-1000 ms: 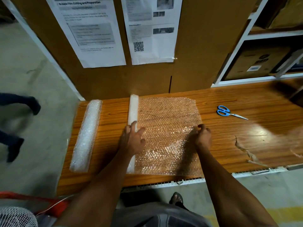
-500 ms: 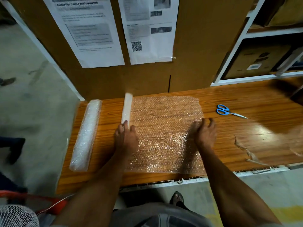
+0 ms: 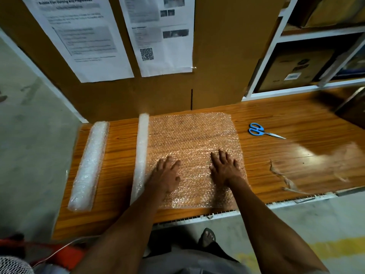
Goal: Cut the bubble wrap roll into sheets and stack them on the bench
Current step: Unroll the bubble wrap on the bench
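A bubble wrap roll (image 3: 141, 151) lies front to back on the wooden bench (image 3: 296, 161). From it an unrolled stretch of bubble wrap (image 3: 189, 135) spreads flat to the right. My left hand (image 3: 166, 176) presses flat on this stretch just right of the roll, fingers spread. My right hand (image 3: 225, 168) also lies flat on it, nearer its right edge. Blue-handled scissors (image 3: 260, 131) rest on the bench to the right, apart from both hands. A second, thicker bubble wrap roll (image 3: 88, 165) lies at the bench's left end.
A torn strip of clear film (image 3: 284, 178) lies at the right front of the bench. A cardboard wall (image 3: 217, 56) with printed sheets stands behind the bench, and white shelving (image 3: 308, 89) with boxes at the back right. The bench's left end drops to the floor.
Both hands have moved inward onto the unrolled sheet: the left came off the roll, the right came in from the sheet's right edge. Both now lie flat with fingers spread.
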{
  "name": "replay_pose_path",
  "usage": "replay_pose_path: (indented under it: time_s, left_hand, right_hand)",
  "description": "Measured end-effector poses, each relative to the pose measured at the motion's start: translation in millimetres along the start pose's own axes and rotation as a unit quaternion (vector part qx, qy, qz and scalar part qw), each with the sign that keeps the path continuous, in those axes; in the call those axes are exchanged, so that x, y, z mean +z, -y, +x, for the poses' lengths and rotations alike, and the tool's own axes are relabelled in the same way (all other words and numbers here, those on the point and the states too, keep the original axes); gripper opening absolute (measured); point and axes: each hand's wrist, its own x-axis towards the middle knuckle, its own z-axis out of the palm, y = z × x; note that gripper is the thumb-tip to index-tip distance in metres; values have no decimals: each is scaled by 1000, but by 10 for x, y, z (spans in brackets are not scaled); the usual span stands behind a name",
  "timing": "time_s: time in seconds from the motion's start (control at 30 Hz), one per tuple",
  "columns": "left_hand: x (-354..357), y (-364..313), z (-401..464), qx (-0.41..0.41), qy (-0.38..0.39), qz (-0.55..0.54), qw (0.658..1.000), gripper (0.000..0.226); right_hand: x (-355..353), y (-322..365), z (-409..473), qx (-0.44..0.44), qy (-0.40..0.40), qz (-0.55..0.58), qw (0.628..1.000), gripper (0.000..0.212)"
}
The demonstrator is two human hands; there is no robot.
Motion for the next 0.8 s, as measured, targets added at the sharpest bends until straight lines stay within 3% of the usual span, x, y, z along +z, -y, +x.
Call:
replay_pose_path:
  time_s: [0.2,0.3,0.37,0.53,0.63,0.8]
  left_hand:
    - [-65,-281,92,-50,-27,3,998,80]
    - [-109,-438,102,-48,-94,8,994,66]
    - [-102,-540,130,-30,-127,5,991,61]
    - [-49,-953,290,53,-124,-23,991,57]
    - [-74,-1237,422,84,-129,-16,988,54]
    - [-150,-1565,673,117,-126,-19,985,49]
  right_hand:
    - [-212,-228,136,1,8,23,1000,68]
    - [-242,-370,147,19,-75,54,996,67]
    - [-270,-492,148,34,-137,83,986,54]
    - [-433,-844,226,98,-213,104,967,35]
    - [-567,-1114,354,132,-222,109,960,36]
    - [-685,-1626,580,193,-172,101,961,55]
